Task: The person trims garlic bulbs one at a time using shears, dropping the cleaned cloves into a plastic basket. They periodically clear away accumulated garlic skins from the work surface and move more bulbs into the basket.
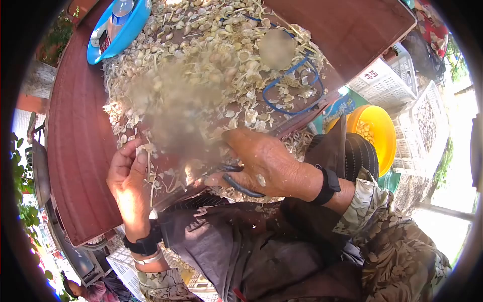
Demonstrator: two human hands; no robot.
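Note:
My left hand (128, 168) is at the front edge of the table, its thumb and fingers pinched on a pale piece of garlic (147, 149). A thin dry stalk hangs below that piece. Through my right hand (276, 163) runs a pair of dark-handled scissors (243, 187), with the fingers closed round the loops. Its blades are lost in a blurred patch in the middle of the view. Beyond both hands spreads a big heap of garlic cloves and papery skins (171, 48). A blue cord loop (265, 95) lies on the heap's right side.
A blue basin (136, 31) with a bottle stands on the red-brown table (75, 151) at the far left. To the right are a yellow bucket (387, 136) with peeled cloves and white plastic crates (380, 83). Another person (95, 291) is at bottom left.

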